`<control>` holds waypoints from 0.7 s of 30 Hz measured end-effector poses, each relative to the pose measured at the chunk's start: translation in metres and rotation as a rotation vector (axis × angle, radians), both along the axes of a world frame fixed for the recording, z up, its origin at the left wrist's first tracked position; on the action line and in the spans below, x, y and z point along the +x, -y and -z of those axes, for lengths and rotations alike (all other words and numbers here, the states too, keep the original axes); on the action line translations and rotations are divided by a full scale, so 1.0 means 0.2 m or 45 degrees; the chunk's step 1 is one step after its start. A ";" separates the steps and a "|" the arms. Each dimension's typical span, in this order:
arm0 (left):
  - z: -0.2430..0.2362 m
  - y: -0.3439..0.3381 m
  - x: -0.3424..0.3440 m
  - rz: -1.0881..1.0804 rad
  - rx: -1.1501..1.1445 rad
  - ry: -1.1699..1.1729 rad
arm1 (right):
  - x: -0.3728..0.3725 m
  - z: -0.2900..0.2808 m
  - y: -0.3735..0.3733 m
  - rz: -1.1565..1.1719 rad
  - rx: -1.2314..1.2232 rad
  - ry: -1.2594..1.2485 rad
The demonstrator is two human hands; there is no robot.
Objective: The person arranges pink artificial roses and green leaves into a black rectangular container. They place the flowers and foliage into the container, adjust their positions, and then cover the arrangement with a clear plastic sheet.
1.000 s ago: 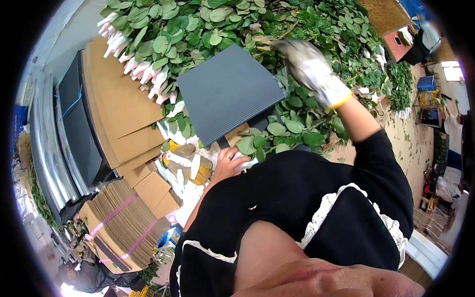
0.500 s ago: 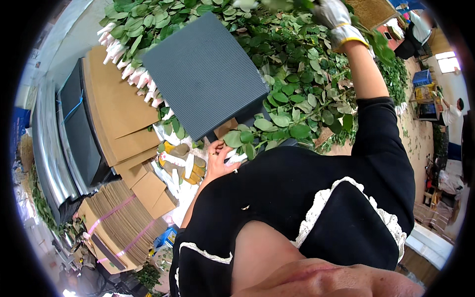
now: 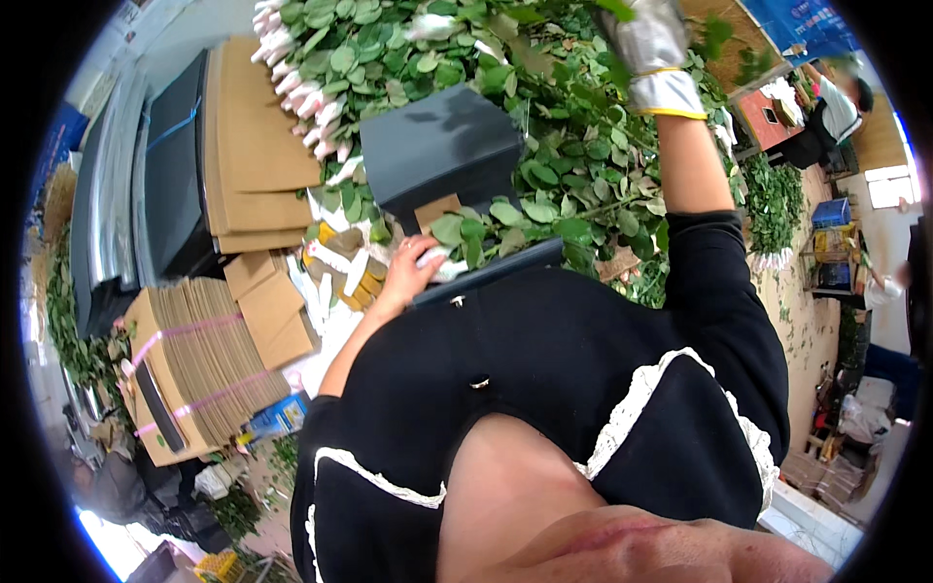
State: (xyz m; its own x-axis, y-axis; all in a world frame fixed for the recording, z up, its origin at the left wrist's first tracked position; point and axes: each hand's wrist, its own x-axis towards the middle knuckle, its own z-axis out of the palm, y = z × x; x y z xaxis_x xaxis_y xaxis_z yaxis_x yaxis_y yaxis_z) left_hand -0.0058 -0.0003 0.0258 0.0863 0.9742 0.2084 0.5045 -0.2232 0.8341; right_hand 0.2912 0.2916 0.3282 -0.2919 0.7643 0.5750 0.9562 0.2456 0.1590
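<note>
Our left hand (image 3: 406, 274), nearer, curls round a white wrap (image 3: 429, 260); leafy stems (image 3: 537, 210) run right. Right hand (image 3: 653, 49) far right, grip: can't tell.

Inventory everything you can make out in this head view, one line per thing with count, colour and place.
Leafy stems: many, green, top centre
Pale tips: many, white to pink, left edge of stems
Stand: one, dark grey, among stems
Cardboard sheets: several, brown, left of stems
Cardboard bundle: one, brown, lower left
Dark sheets: count unclear, dark grey, left
Silver sheets: count unclear, silver, left rim
Work glove: at least one, yellow-grey, left of centre
Blue crate: one, blue, right
People: two, light tops, far right
Top: one, black, white lace, bottom centre
Left hand: one, bare, below stand
Right hand: one, white-grey glove, over stems
</note>
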 end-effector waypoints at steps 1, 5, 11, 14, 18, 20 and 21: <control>-0.03 0.00 0.02 -0.042 -0.004 0.013 | -0.08 -0.15 0.24 -0.157 0.000 0.010; -0.03 0.06 0.03 -0.139 -0.020 -0.020 | 0.02 0.07 0.47 -0.835 -0.222 -0.011; 0.15 0.03 0.01 -0.208 0.214 0.024 | 0.21 1.09 0.65 -0.341 -1.211 0.399; -0.04 0.02 0.00 -0.131 0.274 -0.247 | 0.16 1.02 0.67 -0.360 -1.192 0.474; -0.09 -0.01 -0.04 0.035 -0.057 0.000 | 0.04 0.65 0.62 -0.205 -0.981 0.558; -0.05 0.02 -0.03 -0.021 -0.034 -0.023 | 0.02 0.53 0.42 -0.269 -0.778 0.067; -0.03 0.04 -0.02 -0.044 -0.010 -0.006 | 0.03 0.56 0.34 -0.315 -0.562 -0.084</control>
